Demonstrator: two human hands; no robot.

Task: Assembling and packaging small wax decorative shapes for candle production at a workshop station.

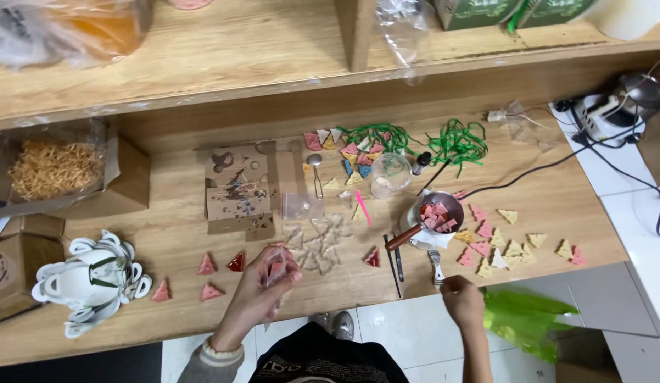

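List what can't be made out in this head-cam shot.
- Left hand: it holds a small clear bag with a pink piece inside; the fingers cover most of it.
- Right hand: fist at the table edge; whatever it pinches is hidden.
- Small pot: pink chunks visible; the rim hides the depth below.
- Shelf boxes: cut off by the top edge.
- Green bag: contents unreadable.

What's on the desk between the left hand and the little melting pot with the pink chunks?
In the head view, between the left hand and the pot lie clear triangular bags, one red triangle piece and a dark thin tool.
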